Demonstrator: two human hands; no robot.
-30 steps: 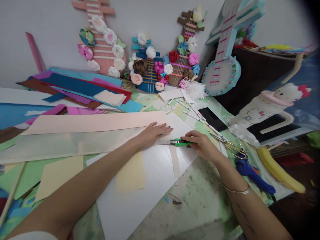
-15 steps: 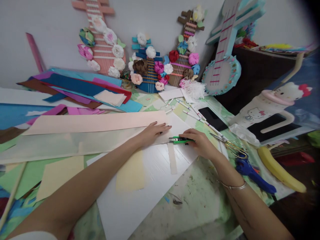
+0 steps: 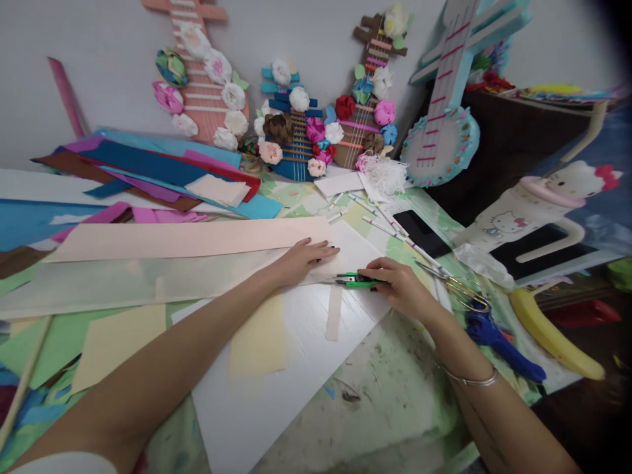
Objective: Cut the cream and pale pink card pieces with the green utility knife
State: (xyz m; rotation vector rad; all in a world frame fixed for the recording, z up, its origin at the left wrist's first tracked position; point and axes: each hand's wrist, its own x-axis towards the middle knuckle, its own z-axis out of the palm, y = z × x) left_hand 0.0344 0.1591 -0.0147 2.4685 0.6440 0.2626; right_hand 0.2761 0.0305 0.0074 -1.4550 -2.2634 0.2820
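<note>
My left hand [image 3: 302,261] lies flat with fingers stretched over the right end of a long pale peach paper strip [image 3: 192,238] and a translucent whitish sheet [image 3: 143,283] below it. In my right hand [image 3: 395,283] is a green and black utility knife [image 3: 356,280], its tip pointing left, close to the sheet's right end. Whether the blade touches the paper I cannot tell. Just below the knife, a narrow pale strip of paper [image 3: 334,317] rests on a white board [image 3: 247,415]. A yellow paper piece [image 3: 259,336] lies on that board too.
To the right are gold-handled scissors [image 3: 464,291], a blue glue gun [image 3: 503,343], a banana-shaped object [image 3: 553,336], a black phone [image 3: 422,234] and a white cup [image 3: 516,210]. Coloured paper [image 3: 148,168] is piled at the back left. Flower-decorated paper instruments [image 3: 296,131] lean against the wall.
My right hand and the utility knife have shifted slightly right and down. The narrow paper strip below has swung a little to the left. My left hand stays in place.
</note>
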